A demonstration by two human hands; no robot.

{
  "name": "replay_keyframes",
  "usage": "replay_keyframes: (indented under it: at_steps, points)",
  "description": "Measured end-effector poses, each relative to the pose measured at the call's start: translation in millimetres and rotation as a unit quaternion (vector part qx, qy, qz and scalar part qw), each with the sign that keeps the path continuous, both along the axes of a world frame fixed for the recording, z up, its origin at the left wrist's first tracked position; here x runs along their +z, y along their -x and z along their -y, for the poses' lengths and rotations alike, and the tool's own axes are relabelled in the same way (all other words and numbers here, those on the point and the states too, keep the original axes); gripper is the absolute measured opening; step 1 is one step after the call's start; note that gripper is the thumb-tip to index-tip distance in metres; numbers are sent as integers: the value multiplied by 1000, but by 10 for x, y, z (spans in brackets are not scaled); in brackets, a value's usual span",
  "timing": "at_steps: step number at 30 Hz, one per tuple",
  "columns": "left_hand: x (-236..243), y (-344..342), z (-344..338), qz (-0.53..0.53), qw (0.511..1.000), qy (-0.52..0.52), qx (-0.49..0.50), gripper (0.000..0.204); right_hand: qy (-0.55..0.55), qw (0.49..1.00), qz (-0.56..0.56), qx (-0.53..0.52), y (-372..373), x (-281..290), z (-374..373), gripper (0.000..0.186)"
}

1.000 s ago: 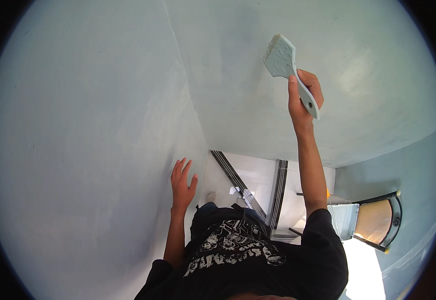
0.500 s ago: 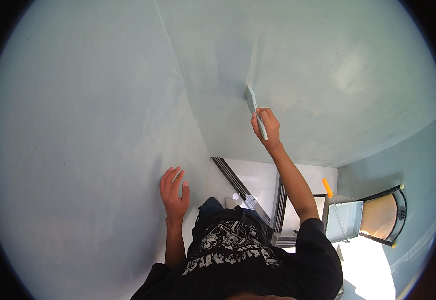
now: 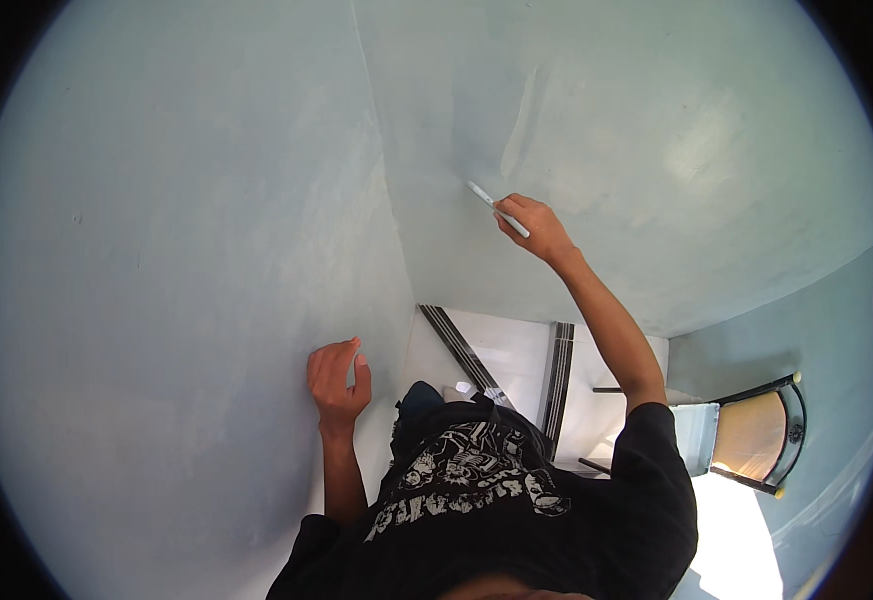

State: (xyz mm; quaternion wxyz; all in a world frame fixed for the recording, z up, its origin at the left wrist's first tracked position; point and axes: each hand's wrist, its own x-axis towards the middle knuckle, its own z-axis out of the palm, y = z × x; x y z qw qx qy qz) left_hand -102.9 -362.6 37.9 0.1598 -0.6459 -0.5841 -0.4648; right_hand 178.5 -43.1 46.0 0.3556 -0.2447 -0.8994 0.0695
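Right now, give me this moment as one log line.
Right hand: grips pale blue flat paintbrush | Paintbrush: far end near smooth pale blue-green wall, contact unclear | Left hand: loosely curled, no object visible

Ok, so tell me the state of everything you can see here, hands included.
Right hand: closed around the paintbrush.
Paintbrush: seen edge-on, head toward the front wall; contact unclear.
Left hand: fingers bent, nothing seen in it, beside the left wall.
Front wall: pale, streaked near the brush.
Left wall: pale, patchy.
Tray: partly hidden.
Chair: upright, partly hidden.
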Motion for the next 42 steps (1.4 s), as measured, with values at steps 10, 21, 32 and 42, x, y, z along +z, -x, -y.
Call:
replay_keyframes:
  at_steps: [10,21,32,42]
  points:
    - [-13,23,6,16,1000,7,-1,21,-89,982,164,-18,56,1170,-157,13]
    - [-25,71,-5,-34,999,16,-1,21,-284,953,-50,-90,197,1800,137,43]
    - [-46,137,-50,-63,998,24,-18,22,-241,958,-43,-150,344,-587,117,38]
    - [-17,120,-9,-73,997,37,-9,20,-101,992,25,-69,219,-320,6,35]
